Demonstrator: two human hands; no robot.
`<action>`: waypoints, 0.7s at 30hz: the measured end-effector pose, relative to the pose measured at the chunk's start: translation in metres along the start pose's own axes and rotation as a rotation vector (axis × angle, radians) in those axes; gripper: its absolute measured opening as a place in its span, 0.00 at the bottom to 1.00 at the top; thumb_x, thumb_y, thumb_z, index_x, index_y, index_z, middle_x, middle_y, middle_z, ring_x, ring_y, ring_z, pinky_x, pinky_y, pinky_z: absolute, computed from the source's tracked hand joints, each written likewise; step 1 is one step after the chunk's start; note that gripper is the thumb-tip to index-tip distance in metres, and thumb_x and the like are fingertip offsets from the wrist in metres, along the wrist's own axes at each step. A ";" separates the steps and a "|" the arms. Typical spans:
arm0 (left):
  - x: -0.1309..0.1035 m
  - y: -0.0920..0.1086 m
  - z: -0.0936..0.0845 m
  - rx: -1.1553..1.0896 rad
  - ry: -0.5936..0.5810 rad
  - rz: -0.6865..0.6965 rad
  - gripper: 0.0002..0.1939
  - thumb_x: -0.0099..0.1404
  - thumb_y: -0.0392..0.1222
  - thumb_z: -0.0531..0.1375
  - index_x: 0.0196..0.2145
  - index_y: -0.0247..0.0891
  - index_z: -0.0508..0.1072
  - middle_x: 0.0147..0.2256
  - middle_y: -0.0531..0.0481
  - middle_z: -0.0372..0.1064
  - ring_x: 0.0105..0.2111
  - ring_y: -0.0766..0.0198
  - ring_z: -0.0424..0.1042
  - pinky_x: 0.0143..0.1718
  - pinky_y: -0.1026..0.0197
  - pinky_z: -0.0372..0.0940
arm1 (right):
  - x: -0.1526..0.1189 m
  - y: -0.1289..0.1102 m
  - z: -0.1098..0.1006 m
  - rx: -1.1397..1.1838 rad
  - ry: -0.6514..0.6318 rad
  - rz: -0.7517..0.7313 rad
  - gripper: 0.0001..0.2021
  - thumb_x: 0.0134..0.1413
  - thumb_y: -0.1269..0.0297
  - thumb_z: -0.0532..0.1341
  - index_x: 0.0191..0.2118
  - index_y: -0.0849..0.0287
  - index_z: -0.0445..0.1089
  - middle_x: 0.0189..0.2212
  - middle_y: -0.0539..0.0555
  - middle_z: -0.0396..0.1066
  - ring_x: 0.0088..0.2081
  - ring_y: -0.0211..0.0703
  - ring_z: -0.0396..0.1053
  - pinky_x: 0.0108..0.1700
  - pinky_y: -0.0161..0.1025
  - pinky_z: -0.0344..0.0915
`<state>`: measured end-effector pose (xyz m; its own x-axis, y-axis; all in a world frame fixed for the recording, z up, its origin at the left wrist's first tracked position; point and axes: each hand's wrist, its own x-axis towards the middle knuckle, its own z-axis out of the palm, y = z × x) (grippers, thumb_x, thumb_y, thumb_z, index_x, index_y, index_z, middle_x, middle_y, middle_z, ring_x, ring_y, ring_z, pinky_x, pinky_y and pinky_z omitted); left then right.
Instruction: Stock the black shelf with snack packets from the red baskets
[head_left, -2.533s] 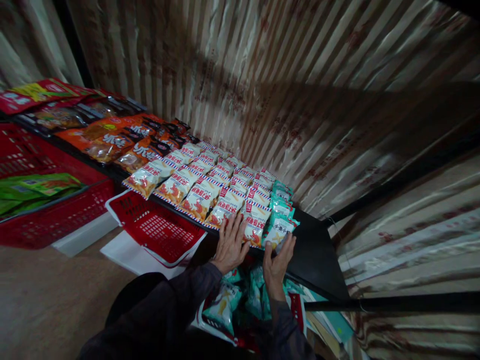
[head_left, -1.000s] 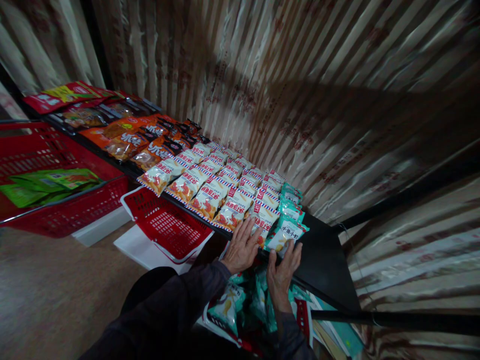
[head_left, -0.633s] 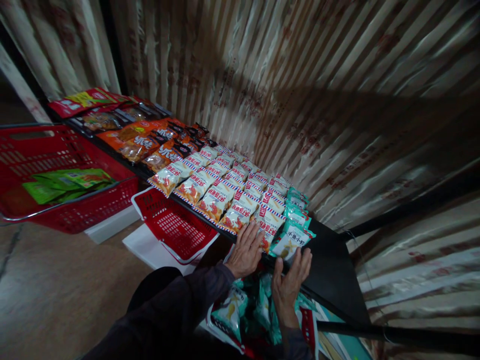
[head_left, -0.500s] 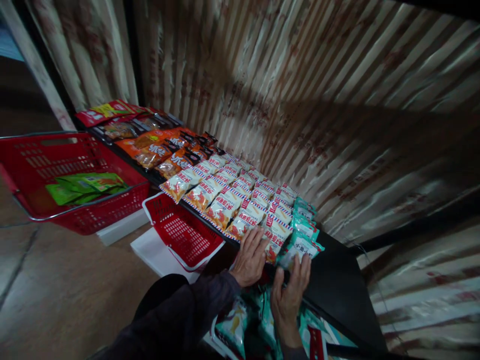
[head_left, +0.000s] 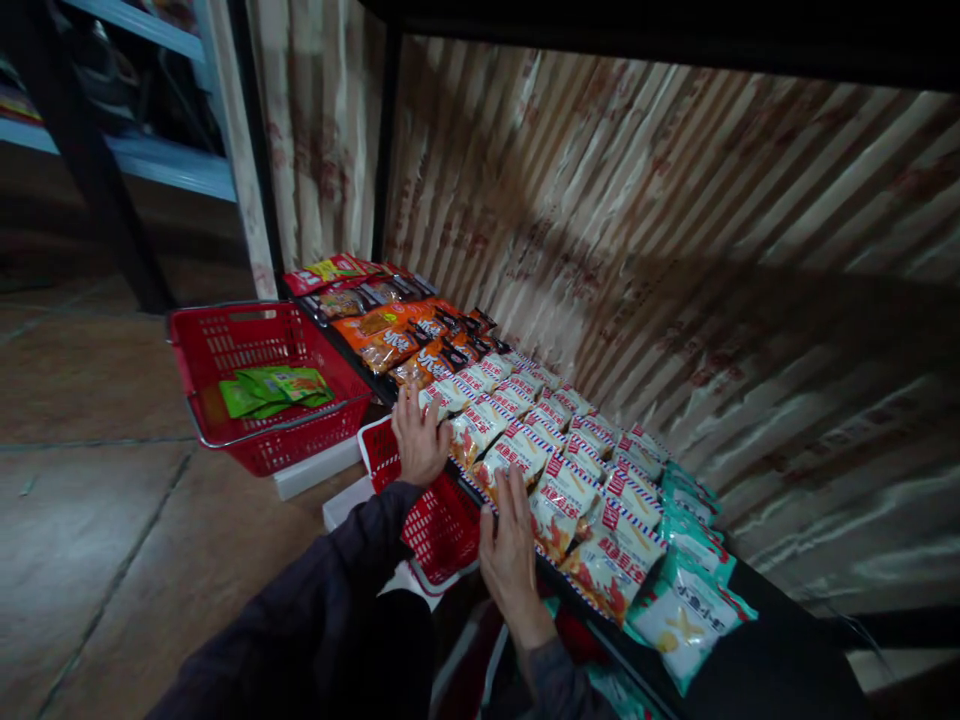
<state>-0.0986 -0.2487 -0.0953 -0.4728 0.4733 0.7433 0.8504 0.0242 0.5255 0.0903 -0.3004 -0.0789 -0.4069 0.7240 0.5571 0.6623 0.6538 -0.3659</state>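
White snack bags (head_left: 564, 500) with red lettering and striped edges lie in rows on a black shelf (head_left: 780, 650). My left hand (head_left: 420, 437) is open, its fingers spread at the front of the leftmost white bag, close to the orange bags. Farther right, my right hand (head_left: 511, 550) is also open, with its fingertips against the front of another white bag. Neither hand holds anything. Teal snack bags (head_left: 686, 615) lie to the right of the white ones, and orange snack bags (head_left: 394, 340) to the left.
A red basket (head_left: 277, 445) with green packets (head_left: 274, 390) stands on the left. Below the shelf edge sits a smaller red basket (head_left: 442, 530) with a white rim. Red snack bags (head_left: 334, 270) lie at the shelf's far end. Behind hangs a pleated patterned curtain (head_left: 600, 220).
Both hands have moved left along the front row, away from the teal bags. The view has swung left, showing more floor and a blue rack.
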 end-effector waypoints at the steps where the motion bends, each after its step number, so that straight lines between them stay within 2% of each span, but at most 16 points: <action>1: 0.005 -0.014 0.001 0.018 0.000 -0.033 0.23 0.67 0.41 0.53 0.59 0.39 0.65 0.68 0.39 0.44 0.69 0.42 0.37 0.63 0.32 0.46 | 0.006 -0.004 0.006 -0.015 -0.035 -0.014 0.25 0.66 0.67 0.45 0.66 0.64 0.54 0.68 0.66 0.49 0.69 0.52 0.46 0.64 0.56 0.57; 4: 0.006 -0.041 0.009 0.025 -0.021 -0.110 0.25 0.68 0.46 0.52 0.61 0.35 0.63 0.67 0.34 0.46 0.68 0.41 0.41 0.62 0.33 0.48 | 0.025 -0.012 0.020 -0.100 -0.150 -0.046 0.25 0.63 0.70 0.47 0.65 0.63 0.56 0.68 0.65 0.49 0.69 0.53 0.45 0.64 0.56 0.54; 7: -0.006 -0.051 0.020 -0.005 -0.030 -0.137 0.26 0.70 0.48 0.49 0.61 0.33 0.62 0.66 0.32 0.48 0.67 0.42 0.45 0.62 0.35 0.51 | 0.042 -0.015 0.032 -0.175 -0.243 -0.066 0.25 0.61 0.72 0.49 0.64 0.64 0.58 0.67 0.65 0.51 0.69 0.55 0.45 0.66 0.57 0.50; 10: -0.015 -0.054 0.028 -0.047 -0.009 -0.108 0.26 0.71 0.48 0.47 0.60 0.30 0.61 0.65 0.30 0.51 0.67 0.44 0.47 0.63 0.37 0.51 | 0.055 -0.015 0.039 -0.216 -0.288 -0.088 0.25 0.61 0.70 0.51 0.64 0.64 0.59 0.67 0.65 0.51 0.69 0.56 0.44 0.66 0.57 0.47; 13: -0.018 -0.055 0.030 -0.082 -0.001 -0.083 0.26 0.71 0.49 0.48 0.61 0.31 0.60 0.63 0.30 0.54 0.66 0.46 0.49 0.63 0.37 0.53 | 0.064 -0.014 0.044 -0.241 -0.312 -0.103 0.25 0.61 0.69 0.52 0.64 0.63 0.58 0.67 0.65 0.52 0.69 0.56 0.45 0.65 0.56 0.48; 16: -0.018 -0.053 0.026 -0.072 -0.021 -0.054 0.27 0.71 0.51 0.50 0.61 0.31 0.60 0.62 0.30 0.57 0.65 0.46 0.53 0.61 0.39 0.56 | 0.068 -0.015 0.047 -0.258 -0.337 -0.089 0.25 0.61 0.69 0.52 0.64 0.64 0.59 0.66 0.67 0.53 0.68 0.58 0.47 0.64 0.55 0.51; 21: -0.016 -0.048 0.017 0.031 -0.060 -0.009 0.30 0.66 0.53 0.56 0.59 0.31 0.61 0.61 0.29 0.58 0.63 0.40 0.55 0.59 0.40 0.58 | 0.070 -0.015 0.051 -0.268 -0.341 -0.078 0.25 0.60 0.70 0.52 0.63 0.65 0.60 0.65 0.67 0.55 0.67 0.58 0.50 0.62 0.54 0.54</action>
<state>-0.1282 -0.2422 -0.1391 -0.4664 0.5252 0.7118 0.8534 0.0555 0.5183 0.0201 -0.2482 -0.0722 -0.6166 0.7356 0.2806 0.7430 0.6616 -0.1016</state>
